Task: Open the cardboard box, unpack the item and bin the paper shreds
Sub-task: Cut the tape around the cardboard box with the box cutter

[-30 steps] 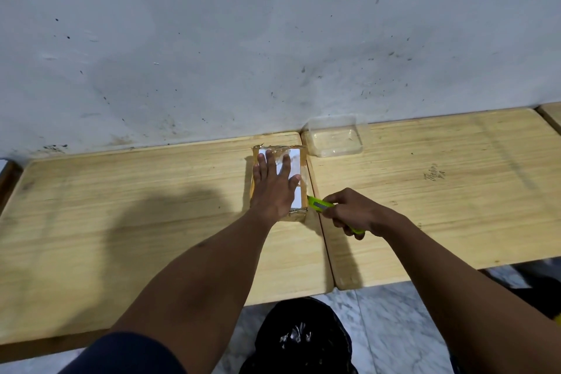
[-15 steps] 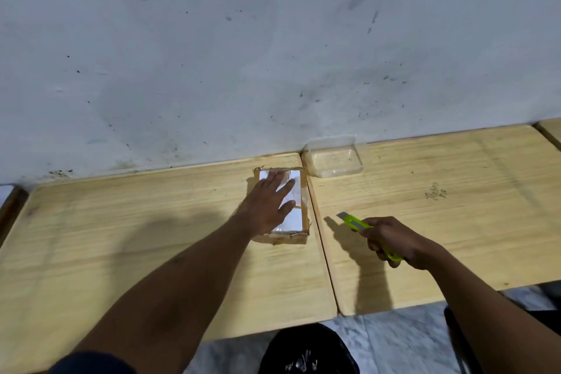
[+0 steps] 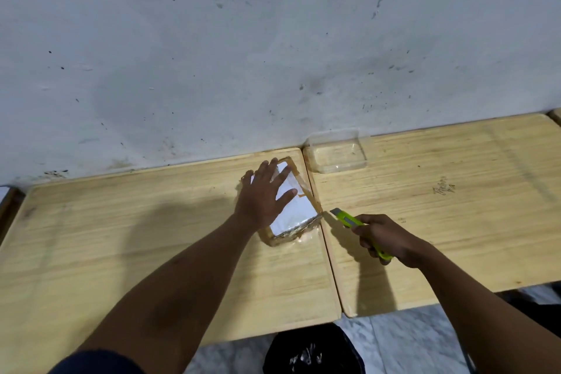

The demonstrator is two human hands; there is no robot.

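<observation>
A small cardboard box (image 3: 296, 218) with a white label and shiny tape lies on the left wooden table, turned at an angle near the seam between the two tables. My left hand (image 3: 264, 196) lies flat on its top with fingers spread, pressing it down. My right hand (image 3: 387, 238) grips a lime-green utility knife (image 3: 349, 219) just right of the box. The knife's tip points at the box's near right corner, a short gap away.
A clear plastic container (image 3: 337, 152) stands against the wall on the right table (image 3: 455, 222). A bin lined with a black bag (image 3: 312, 349) sits on the marble floor below the tables' front edge. The left table (image 3: 121, 237) spreads wide to the left.
The knife left the box's side, drew back to the right, then came close again. My left hand turned the box so that it now lies at an angle.
</observation>
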